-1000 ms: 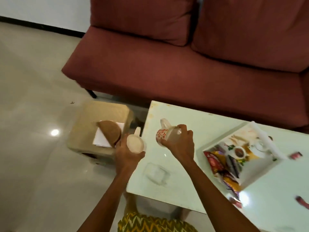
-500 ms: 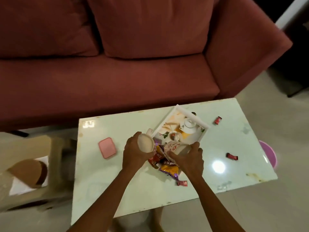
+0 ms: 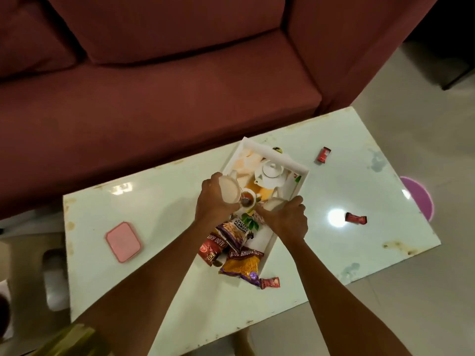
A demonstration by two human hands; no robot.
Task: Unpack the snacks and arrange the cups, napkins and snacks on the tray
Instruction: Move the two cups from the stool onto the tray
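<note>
A white tray (image 3: 279, 156) with a printed teapot picture lies at an angle in the middle of the pale table. My left hand (image 3: 213, 201) grips a cream cup (image 3: 231, 190) above the tray's left side. Gripped in my right hand (image 3: 286, 220) is a second cup (image 3: 273, 203), low over the tray's middle and mostly hidden by the fingers. Snack packets fill the tray's near end: a peanut packet (image 3: 235, 231), a red packet (image 3: 212, 249) and a yellow Aloo Bhujia packet (image 3: 243, 264) that sticks out over the rim.
Small red sachets (image 3: 323, 154) (image 3: 356, 218) (image 3: 270, 282) lie scattered on the table (image 3: 159, 201). A pink lid (image 3: 123, 241) rests at the left. A dark red sofa (image 3: 154, 93) runs behind. A purple stool (image 3: 419, 199) stands at the right edge, a beige stool (image 3: 23, 278) at the left.
My view swung right from the table's left end to the tray. Both hands carried their cups from the left end to over the tray and now sit lower above it.
</note>
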